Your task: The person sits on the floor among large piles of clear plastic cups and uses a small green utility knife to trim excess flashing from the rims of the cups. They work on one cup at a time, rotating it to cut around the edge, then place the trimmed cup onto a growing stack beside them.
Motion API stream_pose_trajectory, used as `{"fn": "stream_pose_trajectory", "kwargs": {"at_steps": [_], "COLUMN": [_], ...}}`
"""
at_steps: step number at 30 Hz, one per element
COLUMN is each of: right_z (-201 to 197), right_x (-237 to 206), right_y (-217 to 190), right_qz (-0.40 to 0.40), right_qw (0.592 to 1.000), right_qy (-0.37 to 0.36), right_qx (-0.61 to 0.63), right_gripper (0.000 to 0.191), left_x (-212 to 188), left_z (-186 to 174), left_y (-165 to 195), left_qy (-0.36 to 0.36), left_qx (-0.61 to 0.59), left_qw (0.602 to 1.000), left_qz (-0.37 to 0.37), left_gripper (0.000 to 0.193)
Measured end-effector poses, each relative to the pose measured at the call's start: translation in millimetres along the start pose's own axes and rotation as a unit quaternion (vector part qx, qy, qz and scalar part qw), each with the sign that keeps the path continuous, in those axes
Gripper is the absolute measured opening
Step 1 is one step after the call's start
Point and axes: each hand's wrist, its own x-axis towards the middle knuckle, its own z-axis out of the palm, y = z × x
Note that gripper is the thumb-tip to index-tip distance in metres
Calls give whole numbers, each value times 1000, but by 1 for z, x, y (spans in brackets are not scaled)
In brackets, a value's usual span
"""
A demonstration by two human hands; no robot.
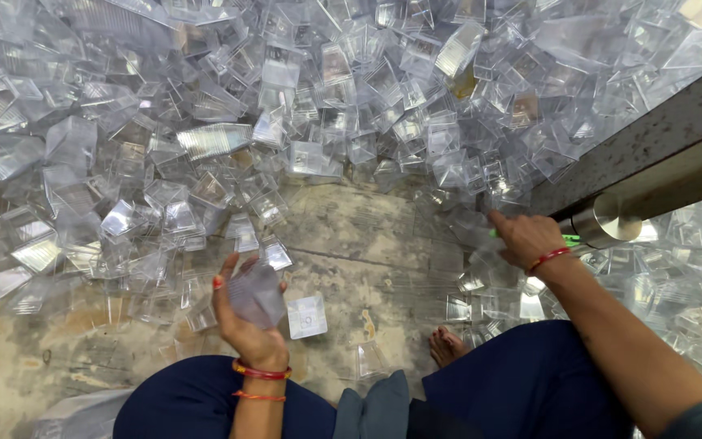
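Your left hand cups a clear plastic box — palm-up, steadied; your right hand pinches a green tool by the heap.

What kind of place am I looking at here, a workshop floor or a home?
Most likely an informal workshop or small sorting floor. A huge heap of clear plastic boxes covers the stained concrete floor, the left hand holds one clear box, and a metal-ended beam crosses by the right hand.
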Motion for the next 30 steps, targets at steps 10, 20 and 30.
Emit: {"fn": "stream_pose_trajectory", "kwargs": {"at_steps": [10, 20, 30], "right_z": [-43, -33, -24], "right_x": [-37, -73, -67], "right_y": [-119, -197, -194], "right_qz": [-69, -184, -166], "right_qw": [751, 527, 518], "right_qy": [18, -45, -50], "right_qx": [657, 828, 838], "right_gripper": [53, 60, 56], "left_x": [-19, -41, -42], "left_z": [11, 15, 25], "left_y": [16, 27, 29], "left_qy": [-159, -330, -324], "left_qx": [122, 247, 350], "left_qw": [980, 911, 878], "left_qz": [-17, 13, 36], "left_gripper": [51, 44, 43]}}
